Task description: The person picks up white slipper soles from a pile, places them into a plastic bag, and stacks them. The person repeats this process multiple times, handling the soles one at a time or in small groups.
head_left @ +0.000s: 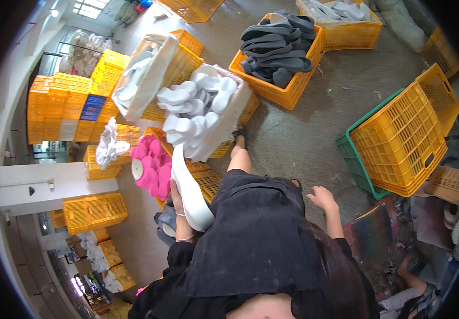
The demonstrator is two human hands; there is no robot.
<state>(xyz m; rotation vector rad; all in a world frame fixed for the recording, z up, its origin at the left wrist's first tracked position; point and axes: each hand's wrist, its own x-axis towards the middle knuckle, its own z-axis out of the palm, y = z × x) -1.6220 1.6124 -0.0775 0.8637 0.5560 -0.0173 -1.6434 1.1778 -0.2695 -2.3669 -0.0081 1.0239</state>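
One white sole is gripped in the left hand, near left; the right hand is held empty, fingers loose. Beyond, pink soles are piled and many white soles are left in a lined crate. Floor room is bounded right by a yellow crate, far by dark soles.

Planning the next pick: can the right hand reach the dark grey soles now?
Probably not without stepping forward: the right hand looks free and nothing visible blocks the way, but the dark grey soles sit in a crate well ahead.
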